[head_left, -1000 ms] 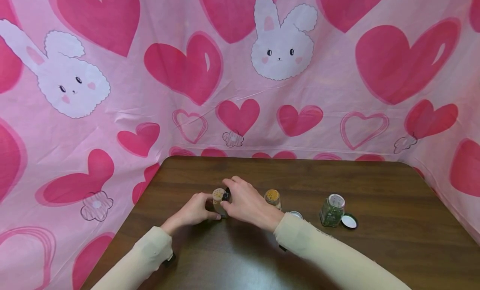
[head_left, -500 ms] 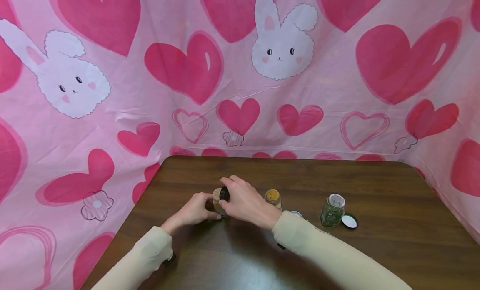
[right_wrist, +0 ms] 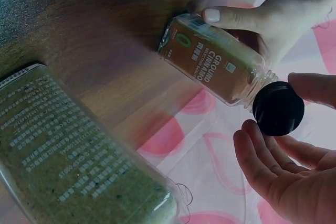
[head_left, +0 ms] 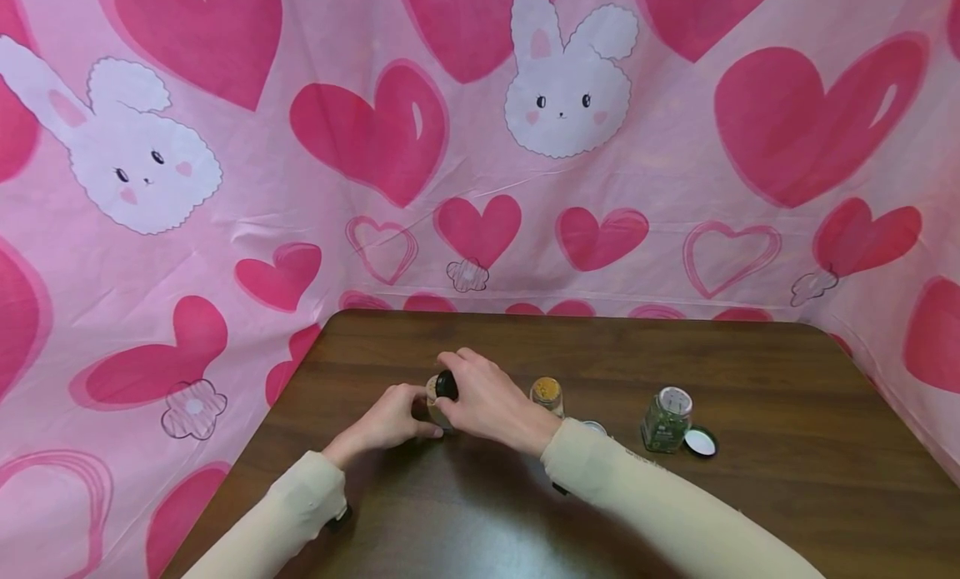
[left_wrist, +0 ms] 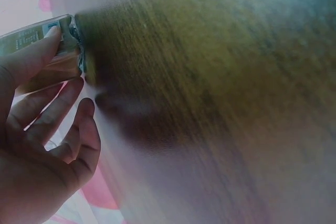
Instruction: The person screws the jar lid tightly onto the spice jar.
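Black lid (right_wrist: pixel 281 109), pinched by the right hand (head_left: pixel 491 402), has been shifted left over the cinnamon jar (right_wrist: pixel 205 59), gripped by the left hand (head_left: pixel 390 416), lower centre of head view; capping presumed, levelling needed.

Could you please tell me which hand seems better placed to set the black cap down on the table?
Probably the right hand: it holds the black cap, while the left hand grips the cinnamon jar near its base.
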